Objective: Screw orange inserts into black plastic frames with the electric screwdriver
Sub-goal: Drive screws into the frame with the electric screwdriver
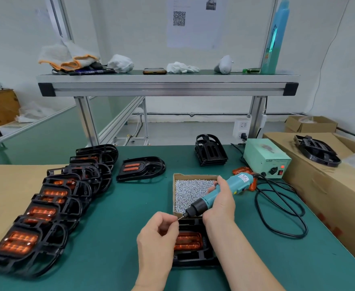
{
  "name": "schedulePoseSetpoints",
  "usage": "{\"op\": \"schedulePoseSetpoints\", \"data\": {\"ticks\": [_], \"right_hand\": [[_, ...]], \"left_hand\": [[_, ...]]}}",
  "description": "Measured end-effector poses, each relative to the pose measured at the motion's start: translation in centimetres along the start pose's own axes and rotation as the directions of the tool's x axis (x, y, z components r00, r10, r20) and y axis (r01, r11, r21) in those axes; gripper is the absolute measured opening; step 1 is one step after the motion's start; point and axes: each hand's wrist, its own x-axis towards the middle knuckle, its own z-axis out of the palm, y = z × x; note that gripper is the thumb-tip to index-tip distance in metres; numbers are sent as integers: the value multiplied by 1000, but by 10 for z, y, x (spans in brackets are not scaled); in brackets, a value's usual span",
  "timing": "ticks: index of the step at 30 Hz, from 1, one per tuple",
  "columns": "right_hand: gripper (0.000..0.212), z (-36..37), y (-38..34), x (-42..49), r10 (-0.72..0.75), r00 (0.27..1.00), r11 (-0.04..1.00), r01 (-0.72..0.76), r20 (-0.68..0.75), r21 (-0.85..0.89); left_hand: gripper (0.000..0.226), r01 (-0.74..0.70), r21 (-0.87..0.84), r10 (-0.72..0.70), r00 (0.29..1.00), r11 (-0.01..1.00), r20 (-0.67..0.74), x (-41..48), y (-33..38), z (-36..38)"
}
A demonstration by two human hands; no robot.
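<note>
Screwdriver (236, 182), judged light and rigid, is gripped mid-body by the right hand (222, 204); just beside it, a tiny, probably slippery screw (179, 218) is pinched by the left hand (157, 234).

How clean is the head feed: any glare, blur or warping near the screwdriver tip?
Head view: light even, shadows faint; the bit tip of the electric screwdriver, pinched by the left hand, is tiny and soft; orange inserts in the finished frames at left glare; wide-angle leans the shelf posts.

Factory assembly station: green bench mat (113, 217), aluminium-profile shelf (168, 87), screw box (193, 192), cartons (330, 185).
</note>
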Motion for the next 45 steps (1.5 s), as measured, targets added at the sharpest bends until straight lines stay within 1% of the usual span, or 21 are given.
{"op": "schedulePoseSetpoints", "data": {"ticks": [2,4,8,12,16,20,23,25,27,28,30,33,35,36,38,40,41,43,45], "right_hand": [[17,0,1,0,-3,1000,1000,3,8,4],[16,-1,2,0,-3,1000,1000,3,9,-10],[16,-1,1,0,12,1000,1000,-12,-4,-22],[18,1,2,-3,16,1000,999,-16,-15,-38],[17,-2,4,-2,-13,1000,999,13,-7,-40],[18,-3,5,-3,-23,1000,999,22,-12,-48],[19,-3,4,-4,-23,999,998,22,-24,-56],[18,-2,3,-4,-21,1000,998,20,-22,-52],[19,-2,2,-5,-11,1000,999,10,-17,-52],[19,-2,1,-5,-4,1000,999,4,-15,-47],[18,-2,-1,-6,3,1000,1000,-3,-13,-25],[18,-2,-3,-6,13,1000,1000,-13,-16,7],[18,-1,-4,-7,14,1000,999,-14,-17,35],[18,0,-4,-7,12,1000,999,-12,-18,37],[18,1,-5,-7,4,1000,999,-3,-14,32],[18,1,-6,-7,-4,1000,1000,5,-5,28],[18,1,-6,-7,-6,1000,1000,6,-4,23],[19,1,-6,-7,-5,1000,1000,6,-10,14],[21,1,-5,-8,-4,1000,1000,4,-16,5]], "left_hand": [[29,-65,37,65,998,997,7,-1,0,-1],[34,-198,127,199,980,972,5,-1,0,-3],[37,-427,233,426,903,874,60,0,0,-6],[44,-580,292,575,810,760,114,5,-2,-8],[43,-649,405,652,742,644,154,6,-7,-7],[42,-692,474,724,673,544,150,7,-13,-6],[40,-712,506,763,629,487,150,9,-16,-5],[39,-711,517,769,622,477,146,9,-17,-4],[39,-695,504,750,648,512,132,8,-17,-3],[40,-679,487,726,676,549,123,8,-17,-3],[44,-631,433,659,745,644,105,7,-15,-3],[56,-536,312,545,836,785,66,3,-10,-2],[62,-433,195,437,899,880,26,1,-6,-1],[61,-356,132,357,934,925,15,-1,-4,-2],[47,-198,52,197,980,979,23,-1,-2,-4],[16,-83,46,80,995,996,58,2,-1,-7],[11,-33,49,29,995,998,91,3,0,-7],[22,39,37,-44,990,999,137,7,-2,-7],[25,79,9,-80,983,997,162,10,-1,-6]]}}
